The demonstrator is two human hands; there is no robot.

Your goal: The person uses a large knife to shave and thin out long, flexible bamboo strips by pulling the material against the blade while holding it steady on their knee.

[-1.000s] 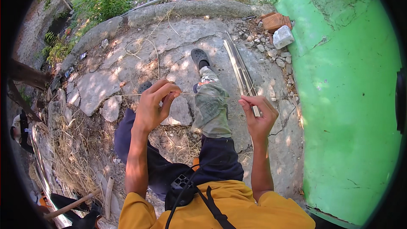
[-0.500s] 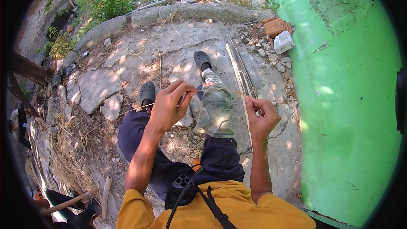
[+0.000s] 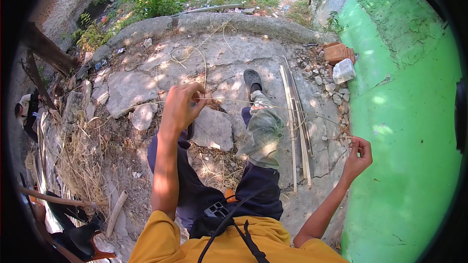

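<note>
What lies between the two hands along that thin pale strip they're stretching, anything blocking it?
Nothing visible blocks it. The thin strip runs from the left hand, which pinches it, toward the right hand by the green wall. It passes above the raised knee and the bundle of slats on the ground; whether it brushes the knee can't be told.

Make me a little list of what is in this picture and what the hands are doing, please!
Place: cracked grey stone ground beside a bright green painted wall
Left hand: raised, fingers pinching a thin pale fibre strand
Right hand: out to the side near the wall, fingers closed on the strand's other end
Between hands: strand stretched over the knee
Nearby: long pale split sticks, dry straw pile
</note>
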